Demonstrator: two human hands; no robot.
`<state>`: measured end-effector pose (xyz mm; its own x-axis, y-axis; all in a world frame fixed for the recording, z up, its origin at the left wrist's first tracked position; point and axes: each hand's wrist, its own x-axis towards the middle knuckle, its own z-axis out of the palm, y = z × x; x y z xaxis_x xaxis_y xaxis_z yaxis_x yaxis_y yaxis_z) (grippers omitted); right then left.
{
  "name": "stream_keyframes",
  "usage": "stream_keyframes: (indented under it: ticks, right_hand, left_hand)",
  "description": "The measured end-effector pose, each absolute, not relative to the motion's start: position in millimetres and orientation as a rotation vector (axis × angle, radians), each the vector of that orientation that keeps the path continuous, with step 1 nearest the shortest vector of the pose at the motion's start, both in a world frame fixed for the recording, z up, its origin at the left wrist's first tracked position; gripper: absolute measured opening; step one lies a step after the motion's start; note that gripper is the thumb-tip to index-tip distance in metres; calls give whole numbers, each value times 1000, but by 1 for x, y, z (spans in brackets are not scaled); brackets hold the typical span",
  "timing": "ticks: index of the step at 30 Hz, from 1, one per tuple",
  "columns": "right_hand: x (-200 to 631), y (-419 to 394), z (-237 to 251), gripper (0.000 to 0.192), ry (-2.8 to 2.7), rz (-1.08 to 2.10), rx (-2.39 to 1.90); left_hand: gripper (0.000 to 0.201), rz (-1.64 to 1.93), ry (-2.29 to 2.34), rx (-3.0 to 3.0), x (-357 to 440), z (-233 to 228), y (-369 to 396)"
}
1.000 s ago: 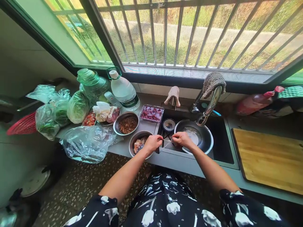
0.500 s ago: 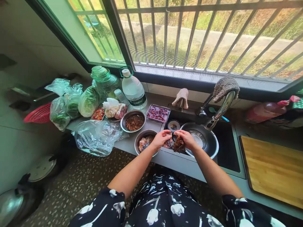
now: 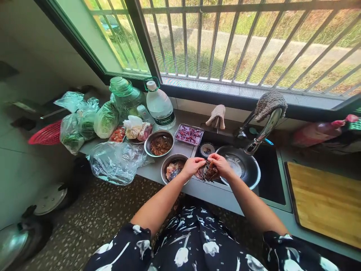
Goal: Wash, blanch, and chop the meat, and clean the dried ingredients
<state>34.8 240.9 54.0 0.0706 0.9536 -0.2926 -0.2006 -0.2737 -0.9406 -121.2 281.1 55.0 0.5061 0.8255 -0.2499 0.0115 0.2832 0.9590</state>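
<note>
My left hand (image 3: 192, 166) and my right hand (image 3: 221, 164) meet over the sink's front left corner, both gripping a dark brown, wrinkled piece of dried food (image 3: 208, 173). It hangs between the fingers, just above the sink rim. Right beside my left hand stands a steel bowl (image 3: 170, 169) with reddish pieces in it. A large steel basin (image 3: 244, 168) lies in the sink to the right of my right hand, under the tap (image 3: 262, 131).
On the counter stand a bowl of brown strips (image 3: 159, 143), a tray of red pieces (image 3: 188, 134), a water bottle (image 3: 159, 105), a glass jar (image 3: 124, 95) and bagged greens (image 3: 81, 124). A clear plastic bag (image 3: 115, 162) lies at the edge. A wooden cutting board (image 3: 327, 199) is at right.
A second ago my hands pulled a thin strand between them; since then they have closed together on the dark dried piece. The view also swung slightly left.
</note>
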Motion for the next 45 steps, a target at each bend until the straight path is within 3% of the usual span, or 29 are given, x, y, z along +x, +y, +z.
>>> stream_keyframes:
  ticks: [7,13,18,28,33,45]
  right_hand:
    - [40,235,68,30,-1118,1394,-1460]
    - [52,236,65,23,-1172,1140,-1524]
    - [51,230,75,28,-1239,1289,-1487]
    - [46,231,82,21,-1027,1500,-1354]
    - [43,233,79,20,-1061,1351,-1456]
    - [63,235,45,31,-1100,1048,-1530]
  left_hand:
    - [40,601,806,990,-122,57,279]
    - [50,622,683,847,-120,54,275]
    - [38,678,738,875,-116,47,274]
    - [43,640,701,797,-113,55,270]
    - [50,625,723,856,-112,49,272]
    - [41,632,953,1071,-86,18,285]
